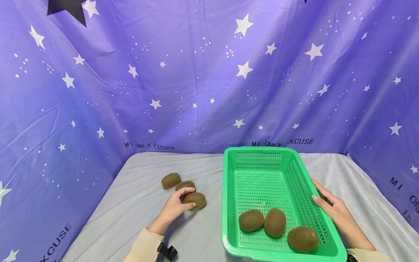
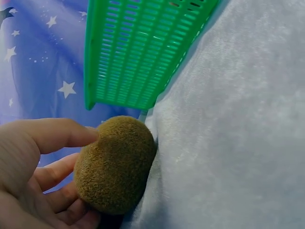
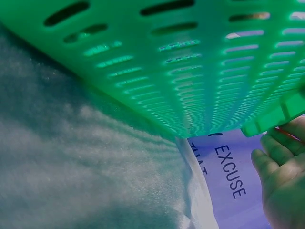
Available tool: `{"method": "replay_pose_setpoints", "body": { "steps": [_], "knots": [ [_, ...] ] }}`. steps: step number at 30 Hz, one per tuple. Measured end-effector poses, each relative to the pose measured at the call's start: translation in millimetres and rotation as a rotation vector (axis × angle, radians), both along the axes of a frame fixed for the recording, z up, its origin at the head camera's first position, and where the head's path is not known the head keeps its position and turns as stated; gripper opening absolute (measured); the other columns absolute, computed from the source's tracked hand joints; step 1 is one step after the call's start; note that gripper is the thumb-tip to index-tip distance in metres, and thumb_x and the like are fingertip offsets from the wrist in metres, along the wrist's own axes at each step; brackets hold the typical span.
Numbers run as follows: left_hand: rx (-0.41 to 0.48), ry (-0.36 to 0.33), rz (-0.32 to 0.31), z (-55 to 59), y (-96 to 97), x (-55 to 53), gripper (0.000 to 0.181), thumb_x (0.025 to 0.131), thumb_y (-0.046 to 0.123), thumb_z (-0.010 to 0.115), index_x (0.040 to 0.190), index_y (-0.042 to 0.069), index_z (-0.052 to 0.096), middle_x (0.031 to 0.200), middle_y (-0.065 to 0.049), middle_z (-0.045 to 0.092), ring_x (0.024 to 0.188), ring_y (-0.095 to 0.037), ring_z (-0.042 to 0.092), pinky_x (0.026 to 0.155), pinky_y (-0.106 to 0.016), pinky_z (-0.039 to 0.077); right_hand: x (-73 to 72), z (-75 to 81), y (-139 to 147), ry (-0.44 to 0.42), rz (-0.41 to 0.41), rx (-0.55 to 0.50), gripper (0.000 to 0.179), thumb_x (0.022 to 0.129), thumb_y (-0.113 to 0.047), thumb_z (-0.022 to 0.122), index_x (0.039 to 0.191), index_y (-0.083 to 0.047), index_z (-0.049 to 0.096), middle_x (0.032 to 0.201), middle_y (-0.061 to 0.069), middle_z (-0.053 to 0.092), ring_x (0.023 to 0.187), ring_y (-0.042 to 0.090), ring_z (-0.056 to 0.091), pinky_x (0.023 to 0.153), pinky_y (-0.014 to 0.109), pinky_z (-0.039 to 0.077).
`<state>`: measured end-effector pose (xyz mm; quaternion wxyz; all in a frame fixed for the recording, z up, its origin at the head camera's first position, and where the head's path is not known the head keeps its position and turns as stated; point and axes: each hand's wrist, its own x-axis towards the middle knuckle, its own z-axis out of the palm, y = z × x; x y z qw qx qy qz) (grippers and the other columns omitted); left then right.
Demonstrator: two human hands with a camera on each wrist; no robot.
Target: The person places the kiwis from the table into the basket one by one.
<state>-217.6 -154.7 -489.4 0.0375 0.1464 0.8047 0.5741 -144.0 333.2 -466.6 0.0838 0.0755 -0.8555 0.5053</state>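
My left hand (image 1: 173,208) pinches a brown fuzzy kiwi (image 1: 197,201) between thumb and fingers, low over the cloth. In the left wrist view the thumb lies on one side of that kiwi (image 2: 116,167) and the fingers curl along the other. Just behind it are a second kiwi (image 1: 185,185), partly hidden by the fingers, and a third kiwi (image 1: 171,180). My right hand (image 1: 338,214) touches the right rim of a green plastic basket (image 1: 229,203), its fingers fairly straight. Inside the basket, three kiwis (image 1: 275,222) lie toward the near end.
A pale grey cloth (image 1: 131,211) covers the table. Purple star-printed curtains (image 1: 196,72) hang behind it and at both sides. The basket's perforated side wall (image 3: 190,90) fills much of the right wrist view.
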Motion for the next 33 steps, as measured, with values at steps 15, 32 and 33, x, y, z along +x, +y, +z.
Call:
{"method": "replay_pose_setpoints", "body": {
  "steps": [15,32,33],
  "knots": [
    [-0.129,0.032,-0.014,-8.6,1.5,4.5,0.057,0.073,-0.003,0.074,0.127,0.004,0.055,0.121,-0.017,0.056,0.097,-0.025,0.057,0.076,-0.03,0.048,1.2,1.0,-0.5,-0.029,0.011,-0.002,0.055,0.102,-0.021,0.042,0.151,-0.015,0.02,0.146,-0.028,0.016,0.119,-0.022,0.02,0.085,0.0,0.028],
    [-0.095,0.013,0.009,19.3,8.6,14.7,0.053,0.075,-0.003,0.073,0.125,0.001,0.056,0.117,-0.017,0.057,0.093,-0.024,0.056,0.074,-0.032,0.047,1.1,0.5,-1.2,0.018,0.023,-0.023,0.054,0.101,-0.015,0.043,0.151,-0.014,0.022,0.149,-0.025,0.017,0.125,-0.019,0.018,0.091,0.0,0.025],
    [-0.092,0.015,0.014,15.4,8.0,12.6,0.053,0.075,-0.003,0.074,0.125,0.002,0.056,0.117,-0.016,0.057,0.093,-0.023,0.057,0.075,-0.032,0.047,1.0,0.4,-1.4,0.018,0.02,-0.021,0.054,0.101,-0.015,0.043,0.151,-0.013,0.022,0.149,-0.025,0.018,0.125,-0.019,0.019,0.091,0.0,0.025]
  ]
}}
